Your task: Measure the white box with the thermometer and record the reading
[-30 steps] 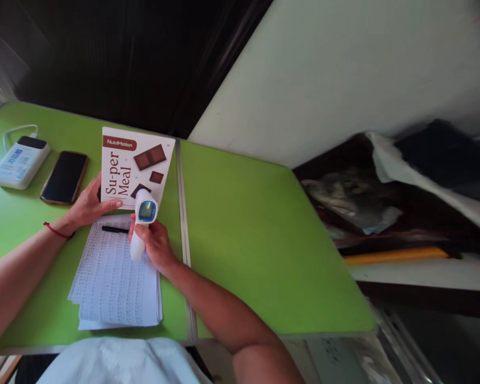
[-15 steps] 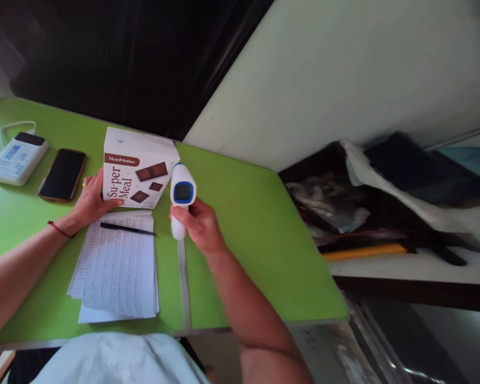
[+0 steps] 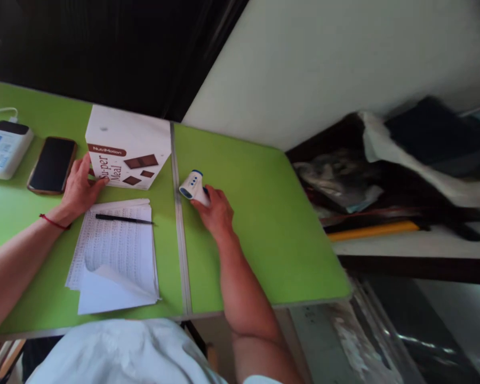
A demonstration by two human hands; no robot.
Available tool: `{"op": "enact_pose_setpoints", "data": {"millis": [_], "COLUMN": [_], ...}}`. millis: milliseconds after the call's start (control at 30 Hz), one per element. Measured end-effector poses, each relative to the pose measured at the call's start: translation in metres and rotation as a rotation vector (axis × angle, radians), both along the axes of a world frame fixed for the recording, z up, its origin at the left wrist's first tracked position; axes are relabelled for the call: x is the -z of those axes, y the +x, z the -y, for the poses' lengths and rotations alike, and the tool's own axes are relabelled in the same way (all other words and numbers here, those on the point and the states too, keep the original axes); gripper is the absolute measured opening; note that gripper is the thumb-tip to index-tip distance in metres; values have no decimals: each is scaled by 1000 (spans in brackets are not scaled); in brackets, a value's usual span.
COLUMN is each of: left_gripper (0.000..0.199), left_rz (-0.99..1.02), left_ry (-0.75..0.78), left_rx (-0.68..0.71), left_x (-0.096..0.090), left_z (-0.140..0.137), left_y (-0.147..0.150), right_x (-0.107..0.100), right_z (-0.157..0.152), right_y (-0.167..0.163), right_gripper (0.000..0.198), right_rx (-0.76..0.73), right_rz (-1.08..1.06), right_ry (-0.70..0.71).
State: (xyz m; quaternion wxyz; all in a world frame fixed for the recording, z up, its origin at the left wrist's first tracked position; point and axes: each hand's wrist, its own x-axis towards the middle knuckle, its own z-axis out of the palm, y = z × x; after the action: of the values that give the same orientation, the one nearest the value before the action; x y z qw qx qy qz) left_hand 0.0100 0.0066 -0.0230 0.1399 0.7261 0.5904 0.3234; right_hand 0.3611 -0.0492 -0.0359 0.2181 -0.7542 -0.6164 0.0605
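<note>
Right hand (image 3: 217, 209): fingers closed round the handle of the thermometer (image 3: 192, 185), its head tilted just past their tips (contact with the table (image 3: 264, 229) unclear). Left hand (image 3: 81, 186): thumb and fingers parted at the lower corner of the box (image 3: 132, 133), grip uncertain; just left, the phone (image 3: 52, 164); nearer the body, a pen (image 3: 124, 218) on papers (image 3: 122, 245). Step in hand, apparently: handling the thermometer; the next move would call for a steady hold.

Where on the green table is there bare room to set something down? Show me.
Widest patch: between the right forearm and the right edge of the green table. Another lies behind the thermometer, toward the wall. A smaller one sits between the left forearm and papers. Crowded: far left, where power bank, phone, left hand and box stand close.
</note>
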Motion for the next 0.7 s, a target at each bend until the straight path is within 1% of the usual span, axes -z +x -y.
{"op": "enact_pose_setpoints", "data": {"millis": [133,233,333,400,433,500,567,633,700], "left_gripper": [44,38,39,41,43,41,31,25,26], "left_rz": [-18,31,174,272,299,301,287,305,306], "left_ry": [14,18,-23,-49,-47,0,82,193,297], "left_rx": [-4,5,34,52,44,-12,-72,-85,-3], "left_x": [-3,-3,1,3,4,3,0,-7,-15], "left_z": [-2,-5,-6,-6,-5,-2,3,10,21], "left_y": [1,1,1,0,0,0,2,5,12], "right_x": [7,11,6,-1,-4,-7,-8,-5,0], "right_z": [-4,-4,-2,4,8,17,25,31,33], "right_y": [8,13,6,-9,-20,-45,-69,-86,-95], "right_gripper": [46,43,40,29,21,14,12,12,14], "right_rx": [17,-13,-68,-158,-237,-459,-632,-708,-745], "right_rz": [13,15,24,1,-25,-82,-107,-68,-2], "right_ry": [33,84,258,365,378,312,217,165,141]}}
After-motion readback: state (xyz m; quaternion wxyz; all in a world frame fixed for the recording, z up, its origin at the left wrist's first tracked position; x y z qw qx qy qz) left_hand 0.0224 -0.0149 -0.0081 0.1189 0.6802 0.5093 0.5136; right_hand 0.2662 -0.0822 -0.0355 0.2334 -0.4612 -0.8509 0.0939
